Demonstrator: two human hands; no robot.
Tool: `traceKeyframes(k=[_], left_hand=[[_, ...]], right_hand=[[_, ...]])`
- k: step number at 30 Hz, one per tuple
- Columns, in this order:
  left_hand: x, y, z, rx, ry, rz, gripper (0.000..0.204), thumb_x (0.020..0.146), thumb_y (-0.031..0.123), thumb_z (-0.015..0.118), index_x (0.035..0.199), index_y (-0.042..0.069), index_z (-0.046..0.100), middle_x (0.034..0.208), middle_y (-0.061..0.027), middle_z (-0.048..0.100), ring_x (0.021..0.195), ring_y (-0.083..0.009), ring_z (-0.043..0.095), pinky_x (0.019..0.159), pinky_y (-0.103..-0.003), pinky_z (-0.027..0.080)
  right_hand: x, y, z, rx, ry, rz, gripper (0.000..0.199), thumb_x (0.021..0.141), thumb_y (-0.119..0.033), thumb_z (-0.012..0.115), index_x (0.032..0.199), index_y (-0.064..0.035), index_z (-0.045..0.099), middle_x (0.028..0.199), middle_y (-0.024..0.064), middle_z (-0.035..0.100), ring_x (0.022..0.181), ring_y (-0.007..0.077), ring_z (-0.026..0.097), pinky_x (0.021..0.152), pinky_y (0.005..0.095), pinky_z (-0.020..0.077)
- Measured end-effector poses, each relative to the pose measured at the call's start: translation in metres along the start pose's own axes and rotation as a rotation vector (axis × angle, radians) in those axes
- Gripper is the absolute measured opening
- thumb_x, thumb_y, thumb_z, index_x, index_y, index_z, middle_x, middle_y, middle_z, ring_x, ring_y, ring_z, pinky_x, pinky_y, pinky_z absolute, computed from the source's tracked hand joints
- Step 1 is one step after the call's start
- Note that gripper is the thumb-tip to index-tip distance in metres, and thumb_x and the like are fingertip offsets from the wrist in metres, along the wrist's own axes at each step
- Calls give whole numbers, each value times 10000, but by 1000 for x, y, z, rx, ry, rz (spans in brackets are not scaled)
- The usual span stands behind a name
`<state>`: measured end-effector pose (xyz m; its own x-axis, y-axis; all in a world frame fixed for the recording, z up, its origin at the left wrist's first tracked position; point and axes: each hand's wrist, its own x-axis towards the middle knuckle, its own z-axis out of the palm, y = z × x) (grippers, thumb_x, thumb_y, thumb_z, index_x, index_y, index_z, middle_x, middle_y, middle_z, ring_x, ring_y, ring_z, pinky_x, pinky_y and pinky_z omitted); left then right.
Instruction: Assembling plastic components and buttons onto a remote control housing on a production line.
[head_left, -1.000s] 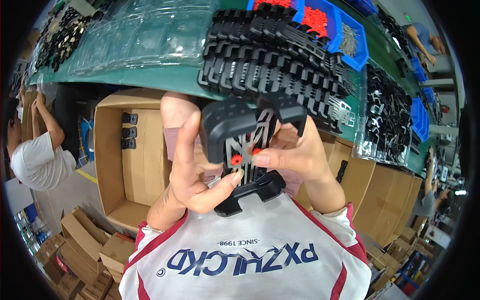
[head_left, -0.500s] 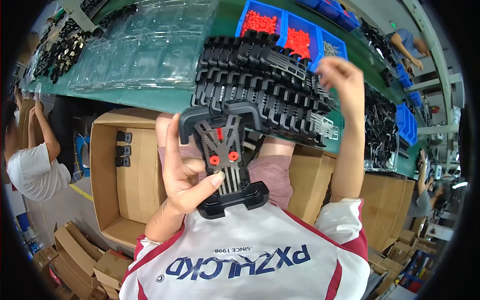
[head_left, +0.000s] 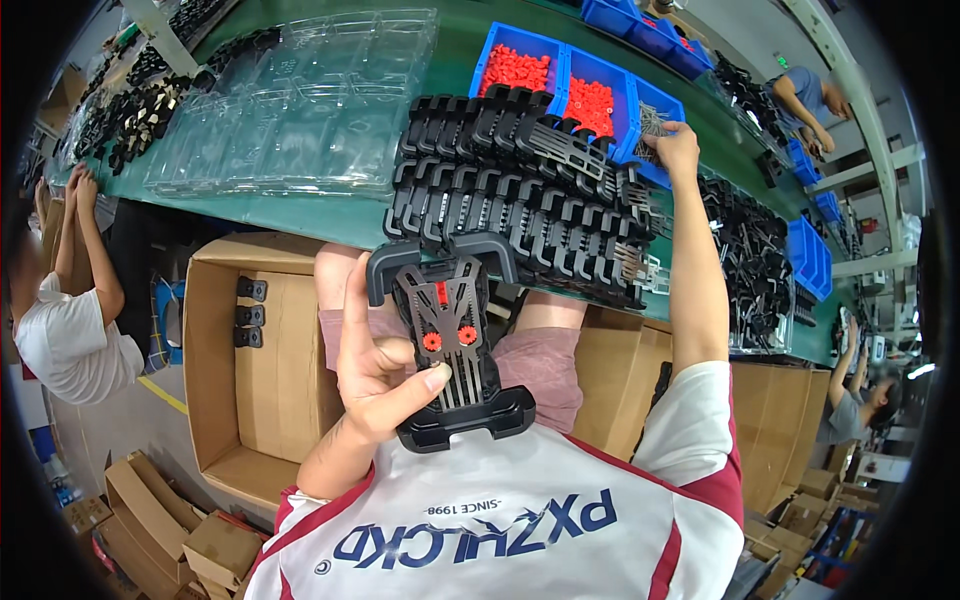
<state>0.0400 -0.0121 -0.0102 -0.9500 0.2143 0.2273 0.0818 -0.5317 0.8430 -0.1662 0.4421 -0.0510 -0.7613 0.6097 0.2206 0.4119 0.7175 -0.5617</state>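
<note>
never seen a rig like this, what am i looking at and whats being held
No machine here: someone works bare-handed. Every picture comes from one fisheye camera worn on that person's head, looking down. The left hand holds a black bracket with a metal plate and two red gears. The right hand is at a blue bin of thin metal pins; whether it grips any is unclear. On the green table lie rows of black parts, clear plastic trays and blue bins of red pieces.
</note>
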Motion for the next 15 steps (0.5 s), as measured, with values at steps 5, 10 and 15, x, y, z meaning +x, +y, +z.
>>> traceKeyframes(k=[5, 10, 15], left_hand=[[0, 0, -2, -52, -21, -26, 1006, 736, -146, 519, 1480, 73, -121, 570, -47, 579, 532, -102, 543, 652, -137, 409], [0, 5, 1, -82, 3, -61, 1018, 728, -157, 515, 1479, 82, -130, 664, -100, 641, 532, -105, 544, 652, -147, 419], [1, 5, -3, -99, 15, -71, 1019, 730, -155, 512, 1477, 90, -136, 743, -153, 671, 536, -116, 548, 622, -149, 418]], right_hand=[[-6, 4, -18, 289, -83, 135, 219, 768, -107, 673, 948, 15, 656, 798, 117, 668, 663, 178, 576, 612, 261, 471], [-7, 3, -27, 717, -216, 261, 165, 814, -77, 650, 945, 23, 643, 812, 111, 660, 614, 106, 503, 546, 184, 414], [-19, -4, -42, 1130, -331, 109, 130, 857, -73, 628, 948, 20, 624, 875, 120, 643, 645, 97, 500, 543, 166, 404]])
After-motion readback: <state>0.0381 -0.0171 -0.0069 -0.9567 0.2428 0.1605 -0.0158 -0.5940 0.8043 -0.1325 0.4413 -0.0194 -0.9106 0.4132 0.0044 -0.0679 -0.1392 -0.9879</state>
